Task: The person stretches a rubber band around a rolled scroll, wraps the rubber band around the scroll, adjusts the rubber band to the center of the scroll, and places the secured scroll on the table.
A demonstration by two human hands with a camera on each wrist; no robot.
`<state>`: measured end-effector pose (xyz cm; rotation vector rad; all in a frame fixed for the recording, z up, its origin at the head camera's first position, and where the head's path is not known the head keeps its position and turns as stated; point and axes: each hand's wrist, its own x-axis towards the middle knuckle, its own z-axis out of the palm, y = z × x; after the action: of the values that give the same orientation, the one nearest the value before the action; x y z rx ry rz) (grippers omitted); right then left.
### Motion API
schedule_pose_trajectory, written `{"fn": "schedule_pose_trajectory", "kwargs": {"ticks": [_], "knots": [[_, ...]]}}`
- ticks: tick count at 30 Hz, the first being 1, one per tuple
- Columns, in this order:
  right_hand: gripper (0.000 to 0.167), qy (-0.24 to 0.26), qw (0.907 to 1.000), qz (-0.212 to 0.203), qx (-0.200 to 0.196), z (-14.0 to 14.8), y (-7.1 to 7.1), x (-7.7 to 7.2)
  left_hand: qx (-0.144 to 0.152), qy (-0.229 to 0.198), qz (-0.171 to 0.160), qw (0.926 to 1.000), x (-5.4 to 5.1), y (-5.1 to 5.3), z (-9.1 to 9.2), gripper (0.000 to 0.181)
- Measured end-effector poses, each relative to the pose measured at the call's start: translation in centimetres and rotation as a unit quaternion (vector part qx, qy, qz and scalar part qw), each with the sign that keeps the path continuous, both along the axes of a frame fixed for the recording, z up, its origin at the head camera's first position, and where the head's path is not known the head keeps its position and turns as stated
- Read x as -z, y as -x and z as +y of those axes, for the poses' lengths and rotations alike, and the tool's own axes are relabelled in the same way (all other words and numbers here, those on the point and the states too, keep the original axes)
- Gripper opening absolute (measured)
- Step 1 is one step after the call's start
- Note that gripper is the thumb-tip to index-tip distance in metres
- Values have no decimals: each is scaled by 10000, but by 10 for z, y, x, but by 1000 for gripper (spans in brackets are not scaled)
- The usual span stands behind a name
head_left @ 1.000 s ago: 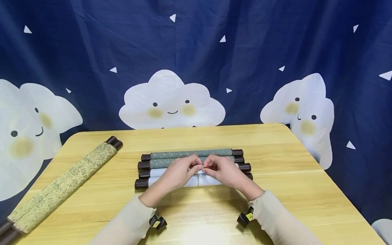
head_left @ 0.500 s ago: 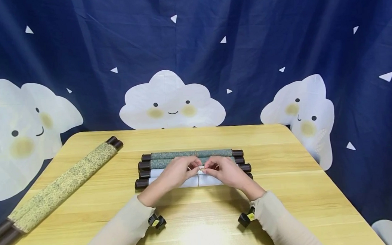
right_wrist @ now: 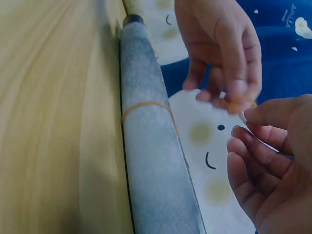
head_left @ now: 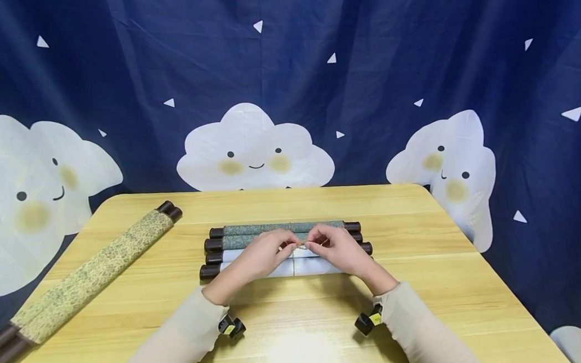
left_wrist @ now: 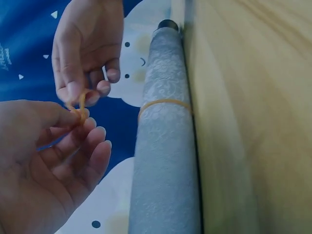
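Several scrolls with dark end knobs lie side by side: two with green cloth (head_left: 243, 229) behind and two with whitish cloth (head_left: 315, 266) in front. Above the whitish ones, my left hand (head_left: 267, 253) pinches a thin orange cord (left_wrist: 81, 113) between thumb and forefinger. My right hand (head_left: 342, 250) faces it from the right, its thumb and fingertips pinching the same cord. In the right wrist view, the cord (right_wrist: 241, 104) is bunched at the left fingertips. Around the nearest whitish scroll (right_wrist: 151, 146) runs a cord band (right_wrist: 146, 104).
A yellow patterned scroll pair (head_left: 96, 271) with dark knobs lies diagonally at the left of the wooden table (head_left: 453, 305). Behind the table hangs a dark blue curtain (head_left: 283, 65) with white clouds. A small black device is strapped at each wrist.
My right hand has moved slightly right, away from the left, and a loop of cord now shows between them. The left hand has hardly moved; the scrolls lie as before.
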<state>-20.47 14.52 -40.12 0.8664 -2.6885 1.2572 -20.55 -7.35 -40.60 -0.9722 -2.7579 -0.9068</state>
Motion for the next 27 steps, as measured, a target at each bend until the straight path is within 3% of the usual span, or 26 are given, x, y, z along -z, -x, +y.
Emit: {"fn": "schedule_pose_trajectory", "kwargs": {"ticks": [4,11,16,24,27], "knots": [[7,-32,9999,-39,-91,-3,-2,-1,181,-110,0,9998,3,-1,2,28],[6,46,9998,79,180,-6,-6,-3,102,-498,-101,9987,1,-3,5,44],[7,152,9993,76,330,-6,-6,-3,108,-669,-202,9975,0,-5,5,27],[4,51,9991,27,411,-2,-4,-6,-60,-512,149,9986,-1,-3,2,7],[9,-114,9996,-133,235,1,-4,-7,-213,-497,287,9981,-1,-2,0,4]]}}
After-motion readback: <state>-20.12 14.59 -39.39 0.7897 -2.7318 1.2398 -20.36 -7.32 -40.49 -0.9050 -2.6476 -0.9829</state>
